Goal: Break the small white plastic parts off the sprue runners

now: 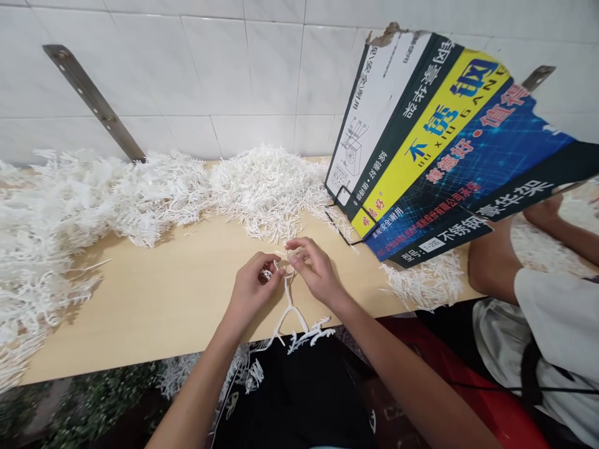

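Observation:
My left hand [256, 279] is closed in a pinch on a thin white branched strand [289, 292] above the tabletop. Facing it, my right hand [314, 269] pinches the strand's upper end between thumb and fingers. The strand hangs down from between the hands and forks over the table edge. Its lower end carries a small spiky white twig [311, 333], in front of my dark clothing. Just beyond my fingers lies a heap of loose white twig-like pieces [264, 187]. Fingertips partly hide where the pieces meet.
More white pieces [51, 231] are piled along the left and back of the wooden table [163, 299]. A printed cardboard sheet [440, 143] stands at the right. Beyond it, a co-worker's arm [493, 262] rests near another pile. A metal bracket [96, 103] is fixed to the tiled wall.

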`<action>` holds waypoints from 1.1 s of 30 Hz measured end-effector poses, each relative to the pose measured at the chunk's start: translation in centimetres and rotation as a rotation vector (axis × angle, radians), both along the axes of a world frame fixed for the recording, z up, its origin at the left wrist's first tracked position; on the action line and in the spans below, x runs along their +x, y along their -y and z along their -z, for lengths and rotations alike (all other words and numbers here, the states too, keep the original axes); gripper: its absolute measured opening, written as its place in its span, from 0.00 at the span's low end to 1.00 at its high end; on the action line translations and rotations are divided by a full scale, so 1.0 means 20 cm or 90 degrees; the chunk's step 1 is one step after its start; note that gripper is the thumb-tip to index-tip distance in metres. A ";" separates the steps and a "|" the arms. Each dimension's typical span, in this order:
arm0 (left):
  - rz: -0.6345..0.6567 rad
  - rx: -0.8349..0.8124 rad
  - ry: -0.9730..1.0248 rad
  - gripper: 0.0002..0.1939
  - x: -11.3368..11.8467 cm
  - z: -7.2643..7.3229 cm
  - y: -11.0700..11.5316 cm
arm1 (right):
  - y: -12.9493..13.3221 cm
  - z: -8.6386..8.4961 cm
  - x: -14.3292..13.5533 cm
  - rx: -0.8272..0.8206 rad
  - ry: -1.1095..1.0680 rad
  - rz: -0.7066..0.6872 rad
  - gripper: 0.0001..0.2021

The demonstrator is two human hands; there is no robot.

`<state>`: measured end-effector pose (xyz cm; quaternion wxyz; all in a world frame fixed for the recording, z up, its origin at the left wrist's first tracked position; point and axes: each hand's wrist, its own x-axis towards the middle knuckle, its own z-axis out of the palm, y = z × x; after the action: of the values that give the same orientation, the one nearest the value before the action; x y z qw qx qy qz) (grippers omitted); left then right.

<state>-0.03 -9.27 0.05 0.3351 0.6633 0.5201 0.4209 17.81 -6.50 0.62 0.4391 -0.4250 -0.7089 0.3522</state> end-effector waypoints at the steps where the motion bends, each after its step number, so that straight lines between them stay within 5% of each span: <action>1: 0.000 0.005 0.006 0.10 0.00 0.01 0.00 | 0.00 0.00 0.00 -0.005 0.016 -0.025 0.11; 7: -0.012 0.016 0.007 0.15 -0.01 0.05 0.00 | -0.02 0.02 -0.01 -0.035 0.054 -0.075 0.02; 16: 0.047 0.135 -0.070 0.22 0.01 0.09 -0.01 | -0.02 0.05 0.00 0.101 0.137 -0.142 0.02; 26: 0.065 0.092 -0.027 0.16 -0.02 0.03 0.03 | -0.03 0.05 0.01 -0.011 0.072 -0.100 0.07; 33: -0.027 0.043 0.079 0.12 -0.03 0.05 0.03 | -0.03 0.05 0.02 -0.068 0.089 -0.138 0.09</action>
<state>-0.60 -9.79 -0.93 0.3346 0.6358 0.4979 0.4856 18.23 -5.95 -0.48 0.3248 -0.3925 -0.7595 0.4044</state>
